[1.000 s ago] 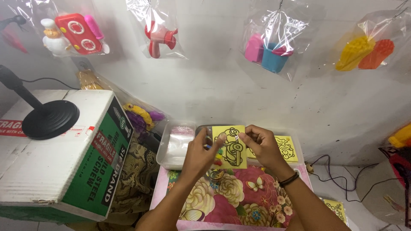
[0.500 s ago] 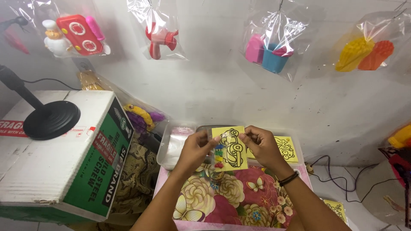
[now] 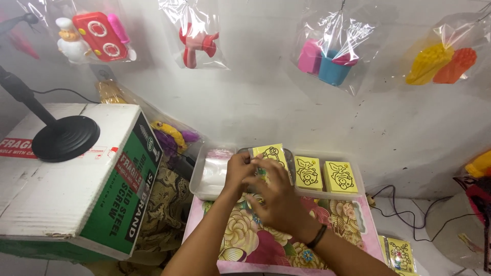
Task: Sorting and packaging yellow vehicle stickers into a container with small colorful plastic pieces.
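Note:
My left hand point(image 3: 239, 171) and my right hand point(image 3: 271, 197) meet over the back edge of a flowered tray point(image 3: 240, 240). Together they hold a small yellow card with a black line drawing point(image 3: 272, 153), tilted up against a clear plastic tray point(image 3: 353, 191). The right hand crosses in front of the left and covers the card's lower part. A dark band sits on my right wrist. Two stacks of similar yellow cards point(image 3: 308, 172) point(image 3: 340, 176) lie in the clear tray to the right.
A cardboard box point(image 3: 76, 204) with a black lamp base point(image 3: 64, 138) stands at the left. Bagged plastic toys point(image 3: 327, 56) hang on the white wall. Clear plastic sleeves point(image 3: 212, 171) lie in the tray's left end. More yellow cards point(image 3: 401, 253) lie at the lower right beside a black cable point(image 3: 409, 214).
The hands moved down and forward toward the clear tray with the yellow card. The right hand has swung across over the card and the left hand's fingers.

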